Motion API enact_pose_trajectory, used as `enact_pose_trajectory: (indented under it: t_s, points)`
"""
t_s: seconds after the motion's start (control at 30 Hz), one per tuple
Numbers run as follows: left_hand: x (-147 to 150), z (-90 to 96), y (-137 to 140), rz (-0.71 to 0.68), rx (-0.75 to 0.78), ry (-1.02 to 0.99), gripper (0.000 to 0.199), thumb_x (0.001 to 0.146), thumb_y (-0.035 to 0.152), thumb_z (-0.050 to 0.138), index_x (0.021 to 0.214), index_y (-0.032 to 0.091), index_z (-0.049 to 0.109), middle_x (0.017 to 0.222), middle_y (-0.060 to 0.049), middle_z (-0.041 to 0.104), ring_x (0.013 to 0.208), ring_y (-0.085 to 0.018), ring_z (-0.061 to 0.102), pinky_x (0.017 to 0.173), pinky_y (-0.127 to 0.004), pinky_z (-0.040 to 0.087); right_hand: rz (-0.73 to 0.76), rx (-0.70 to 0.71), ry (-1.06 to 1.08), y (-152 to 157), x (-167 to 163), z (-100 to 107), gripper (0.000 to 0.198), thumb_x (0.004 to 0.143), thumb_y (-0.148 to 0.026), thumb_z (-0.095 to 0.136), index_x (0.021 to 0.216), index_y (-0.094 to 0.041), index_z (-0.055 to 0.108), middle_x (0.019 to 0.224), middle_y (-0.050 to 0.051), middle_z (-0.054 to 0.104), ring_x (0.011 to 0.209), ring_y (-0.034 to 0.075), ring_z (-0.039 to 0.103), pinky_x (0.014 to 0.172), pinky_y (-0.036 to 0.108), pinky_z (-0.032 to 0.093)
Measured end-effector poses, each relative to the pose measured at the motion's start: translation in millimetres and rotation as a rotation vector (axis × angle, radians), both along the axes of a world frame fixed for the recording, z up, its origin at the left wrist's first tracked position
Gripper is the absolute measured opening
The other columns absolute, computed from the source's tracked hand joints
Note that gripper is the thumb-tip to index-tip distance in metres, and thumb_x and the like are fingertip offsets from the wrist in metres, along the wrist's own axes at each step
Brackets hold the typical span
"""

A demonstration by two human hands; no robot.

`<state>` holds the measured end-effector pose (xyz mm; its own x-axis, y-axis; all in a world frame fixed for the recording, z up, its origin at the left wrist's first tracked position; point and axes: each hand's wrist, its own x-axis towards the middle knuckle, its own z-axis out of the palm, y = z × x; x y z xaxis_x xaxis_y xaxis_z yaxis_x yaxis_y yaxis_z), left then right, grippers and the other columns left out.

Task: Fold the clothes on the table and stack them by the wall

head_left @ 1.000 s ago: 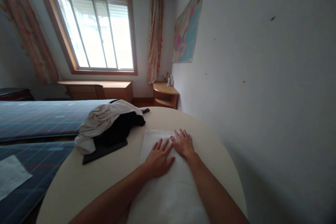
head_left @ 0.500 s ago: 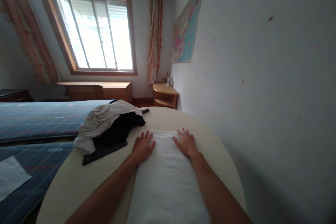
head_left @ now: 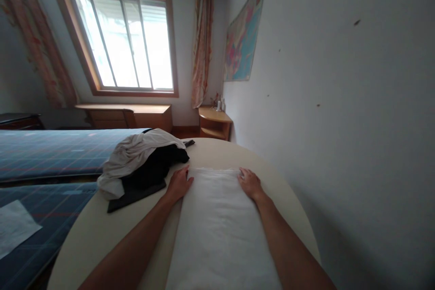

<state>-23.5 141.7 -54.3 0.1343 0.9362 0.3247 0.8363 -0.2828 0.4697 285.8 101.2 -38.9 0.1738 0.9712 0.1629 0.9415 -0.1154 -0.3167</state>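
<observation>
A long folded white cloth (head_left: 220, 226) lies lengthwise on a round cream table (head_left: 288, 217), its frayed far edge towards the window. My left hand (head_left: 179, 184) is at the far left corner of the cloth, thumb by the cloth's side and fingers curled in at the edge. At the opposite far corner, my right hand (head_left: 250, 184) has its fingers bent around the cloth's edge. Both hands look closed on the corners, though the fingertips are partly hidden.
Left of the cloth, a heap of grey and black clothes (head_left: 146, 154) lies on the table. Beyond it are blue plaid mattresses (head_left: 61, 149), one bearing a white sheet (head_left: 16, 226). A white wall (head_left: 356, 145) runs along the right. A corner shelf (head_left: 215, 120) stands behind.
Both hands have slid outward from lying flat on the cloth to its far corners. Their spread fingers have drawn in and curled around the edges.
</observation>
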Motion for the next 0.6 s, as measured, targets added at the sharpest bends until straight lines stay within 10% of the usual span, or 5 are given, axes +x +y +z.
enact_pose_trajectory:
  t_s: [0.33,0.6]
  points:
    - [3.9,-2.4,6.7,-0.019,-0.073,-0.171,0.054,0.081,0.018,0.060,0.133,0.009,0.053,0.109,-0.011,0.071,0.101,-0.023,0.064,0.096,-0.032,0.046,-0.075,0.023,0.017,2.6,2.6,1.4,0.041,0.089,-0.033,0.049,0.124,-0.017,0.061,0.130,0.011,0.061,0.123,0.024,0.052,0.105,0.032,0.034]
    - [8.1,14.9,0.1,-0.153,-0.105,-0.236,0.024,0.079,0.015,0.050,0.094,0.017,0.068,0.091,-0.003,0.073,0.087,-0.019,0.065,0.082,-0.028,0.050,-0.006,0.067,0.207,0.3,12.6,9.3,0.037,0.085,-0.028,0.056,0.122,-0.024,0.058,0.110,0.003,0.070,0.101,0.018,0.064,0.089,0.028,0.045]
